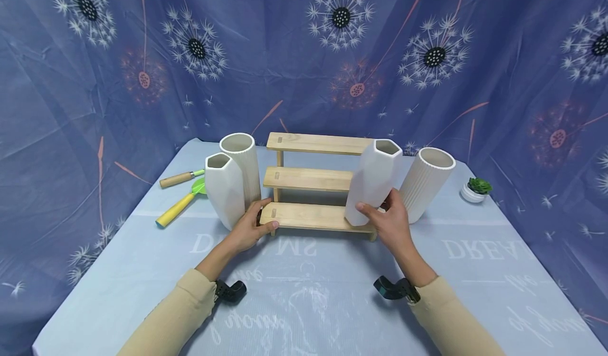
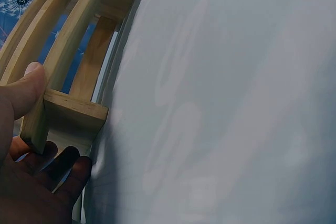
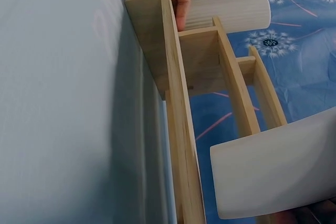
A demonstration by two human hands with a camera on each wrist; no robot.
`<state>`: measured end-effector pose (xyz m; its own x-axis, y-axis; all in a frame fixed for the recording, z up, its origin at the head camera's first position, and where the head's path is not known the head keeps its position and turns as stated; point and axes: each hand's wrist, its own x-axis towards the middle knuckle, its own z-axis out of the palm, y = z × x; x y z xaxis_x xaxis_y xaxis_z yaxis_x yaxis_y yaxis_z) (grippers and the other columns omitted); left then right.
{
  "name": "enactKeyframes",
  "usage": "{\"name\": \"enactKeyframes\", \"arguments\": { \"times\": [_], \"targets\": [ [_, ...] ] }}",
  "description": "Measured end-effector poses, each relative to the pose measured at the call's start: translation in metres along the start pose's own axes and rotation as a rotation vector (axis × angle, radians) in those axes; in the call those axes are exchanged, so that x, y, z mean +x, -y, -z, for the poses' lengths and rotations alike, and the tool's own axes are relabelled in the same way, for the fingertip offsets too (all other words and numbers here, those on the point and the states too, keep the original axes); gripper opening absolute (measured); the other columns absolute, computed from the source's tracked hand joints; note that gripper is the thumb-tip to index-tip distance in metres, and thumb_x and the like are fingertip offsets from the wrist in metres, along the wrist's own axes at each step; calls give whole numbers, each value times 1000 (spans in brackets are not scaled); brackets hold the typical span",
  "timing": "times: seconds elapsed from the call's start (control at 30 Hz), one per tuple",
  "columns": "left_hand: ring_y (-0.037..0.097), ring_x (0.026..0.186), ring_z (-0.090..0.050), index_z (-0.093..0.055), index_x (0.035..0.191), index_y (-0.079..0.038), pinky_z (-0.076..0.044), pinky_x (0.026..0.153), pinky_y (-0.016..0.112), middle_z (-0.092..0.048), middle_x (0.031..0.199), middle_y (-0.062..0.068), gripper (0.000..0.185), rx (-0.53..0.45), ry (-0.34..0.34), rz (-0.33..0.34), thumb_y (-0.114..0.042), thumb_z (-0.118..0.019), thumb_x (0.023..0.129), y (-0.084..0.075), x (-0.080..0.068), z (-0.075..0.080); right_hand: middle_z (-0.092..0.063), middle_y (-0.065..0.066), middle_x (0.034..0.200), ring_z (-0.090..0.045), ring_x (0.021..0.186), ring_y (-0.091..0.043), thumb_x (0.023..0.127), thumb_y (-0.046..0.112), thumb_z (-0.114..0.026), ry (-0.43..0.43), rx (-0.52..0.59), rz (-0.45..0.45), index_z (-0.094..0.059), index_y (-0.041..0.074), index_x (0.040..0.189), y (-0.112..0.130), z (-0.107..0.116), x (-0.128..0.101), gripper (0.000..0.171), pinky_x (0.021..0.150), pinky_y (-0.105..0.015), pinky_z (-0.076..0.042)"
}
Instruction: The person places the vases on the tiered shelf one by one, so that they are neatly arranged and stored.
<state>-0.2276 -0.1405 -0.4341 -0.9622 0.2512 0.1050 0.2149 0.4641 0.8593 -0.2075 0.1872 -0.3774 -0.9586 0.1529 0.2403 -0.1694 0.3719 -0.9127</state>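
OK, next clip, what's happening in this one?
A person sits at a table covered in pale blue cloth. Their left hand grips the left end of a three-tier wooden shelf, while the right hand holds a faceted white vase standing on the lowest tier. A ribbed vase stands to the right; another faceted vase and ribbed vase stand to the left.
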Motion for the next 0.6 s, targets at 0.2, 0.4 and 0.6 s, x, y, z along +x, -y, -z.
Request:
{"name": "enactKeyframes", "arguments": {
  "times": [0.2,0.4,0.6],
  "targets": [
    [37,127,-41,-31,145,-5,-30,108,51,-37,143,21,72,-3,3,-12,-24,-69,86,0,0,0,-53,-11,130,-53,107,-25,75,32,-79,-1,-25,-11,-40,8,136,0,-5,1,76,93,-38,-42],
    [38,133,-36,-31,145,-6,-26,112,52,-35,145,20,72,-3,9,5,-24,-68,86,0,1,0,-52,-11,131,-52,109,-26,75,37,-79,19,-27,-23,-38,10,138,1,-9,1,80,95,-40,-41],
    [38,135,-34,-31,145,-6,-25,113,52,-34,146,20,72,-17,13,7,-24,-68,86,-1,0,1,-52,-10,131,-52,110,-27,74,38,-79,33,-32,-18,-37,12,140,1,-12,2,83,96,-42,-42]
  ]
}}
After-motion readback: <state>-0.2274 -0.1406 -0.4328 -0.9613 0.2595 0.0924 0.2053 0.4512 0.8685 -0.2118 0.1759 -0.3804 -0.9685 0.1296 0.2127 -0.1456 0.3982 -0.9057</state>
